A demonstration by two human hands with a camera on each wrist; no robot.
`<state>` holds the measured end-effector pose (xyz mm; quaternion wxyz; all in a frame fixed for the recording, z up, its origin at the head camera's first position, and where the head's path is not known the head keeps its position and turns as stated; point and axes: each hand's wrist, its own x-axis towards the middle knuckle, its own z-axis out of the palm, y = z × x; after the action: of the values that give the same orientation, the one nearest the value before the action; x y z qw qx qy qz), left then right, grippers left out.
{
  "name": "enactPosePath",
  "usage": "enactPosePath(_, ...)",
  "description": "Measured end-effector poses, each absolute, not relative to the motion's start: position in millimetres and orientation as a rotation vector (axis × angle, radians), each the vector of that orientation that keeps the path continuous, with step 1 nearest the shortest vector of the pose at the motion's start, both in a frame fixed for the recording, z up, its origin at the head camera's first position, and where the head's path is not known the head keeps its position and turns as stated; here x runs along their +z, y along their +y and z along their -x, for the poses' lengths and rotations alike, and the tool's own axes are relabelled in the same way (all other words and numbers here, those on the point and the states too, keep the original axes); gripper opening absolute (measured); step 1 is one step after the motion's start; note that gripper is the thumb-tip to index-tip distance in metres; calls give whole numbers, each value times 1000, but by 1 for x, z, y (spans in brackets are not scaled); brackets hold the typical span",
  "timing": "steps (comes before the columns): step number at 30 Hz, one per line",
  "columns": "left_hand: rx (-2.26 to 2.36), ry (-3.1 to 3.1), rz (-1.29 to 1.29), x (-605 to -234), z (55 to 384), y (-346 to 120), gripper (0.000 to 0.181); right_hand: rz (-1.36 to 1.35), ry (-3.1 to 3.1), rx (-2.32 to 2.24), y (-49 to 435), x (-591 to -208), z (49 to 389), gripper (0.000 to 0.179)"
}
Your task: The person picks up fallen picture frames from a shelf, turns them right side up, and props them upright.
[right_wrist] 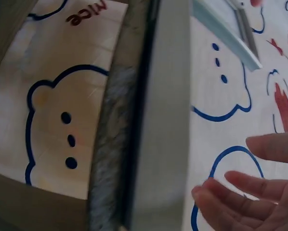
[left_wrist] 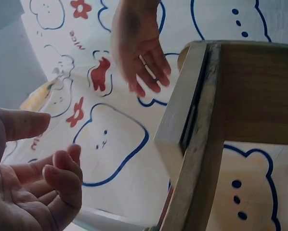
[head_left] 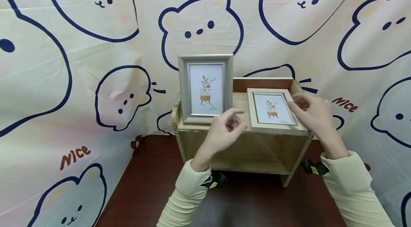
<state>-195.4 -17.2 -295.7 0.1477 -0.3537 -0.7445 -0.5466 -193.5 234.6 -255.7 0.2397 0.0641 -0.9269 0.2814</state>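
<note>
A silver-grey picture frame (head_left: 206,120) with a potted-plant print stands upright on the left of a small wooden shelf (head_left: 237,150). On the shelf's right, a cream picture frame (head_left: 253,112) with a similar print lies face up, its near edge along the shelf's front. My left hand (head_left: 223,129) hovers in front of the gap between both frames, fingers loosely bent, holding nothing; the left wrist view shows the empty palm (left_wrist: 33,192). Beside the lying frame's right edge is my right hand (head_left: 313,112). In the right wrist view its relaxed fingers (right_wrist: 250,204) appear apart from the frame.
The shelf stands on a dark red-brown tabletop (head_left: 138,191) and has an open compartment below its top. A low reddish-brown back panel (head_left: 261,85) rises behind the lying frame. Cloth with cartoon bears (head_left: 106,55) hangs behind and at both sides.
</note>
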Motion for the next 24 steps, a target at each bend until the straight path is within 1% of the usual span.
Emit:
enactPosePath(6, -1461, -2250, 901, -297, 203, 12, 44, -108, -2684, 653, 235, -262, 205, 50)
enactPosePath(10, -1321, -2311, 786, -300, 208, 27, 51, -66, -2745, 660, 232, -265, 211, 58)
enactPosePath(15, -1144, -2433, 673, -303, 213, 41, 51, -21, -2809, 665, 230, -267, 219, 62)
enactPosePath(18, -1039, -2483, 668, -304, 216, 46, 47, -4, -2842, 659, 230, -269, 222, 64)
enactPosePath(20, -968, -2507, 671, -306, 218, 48, 47, 5, -2852, 665, 230, -271, 223, 65)
enactPosePath(24, -899, -2567, 650, -307, 218, 49, 58, 22, -2850, 680, 229, -273, 225, 67)
